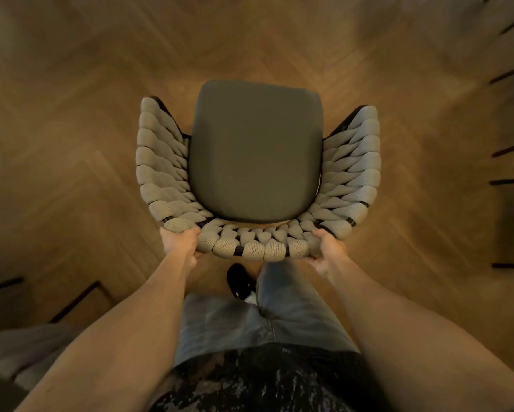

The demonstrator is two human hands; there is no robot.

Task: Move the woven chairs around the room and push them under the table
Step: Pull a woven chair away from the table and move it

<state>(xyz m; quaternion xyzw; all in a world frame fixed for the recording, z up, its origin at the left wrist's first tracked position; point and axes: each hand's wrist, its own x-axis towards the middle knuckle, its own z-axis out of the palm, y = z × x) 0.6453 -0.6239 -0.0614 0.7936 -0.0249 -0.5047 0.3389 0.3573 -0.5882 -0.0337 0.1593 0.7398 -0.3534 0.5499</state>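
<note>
A woven chair (257, 162) with a curved beige rope back and a dark grey seat cushion stands on the wooden floor right in front of me, seen from above. My left hand (180, 243) grips the left part of its back rim. At the right part of the same rim, my right hand (327, 251) holds on too. The seat faces away from me. No table shows in this view.
Herringbone wood floor (71, 144) surrounds the chair. Part of another woven chair (15, 352) sits at the lower left, blurred. Dark legs or slats of furniture (508, 150) line the right edge. My shoe (240, 282) and jeans are just behind the chair.
</note>
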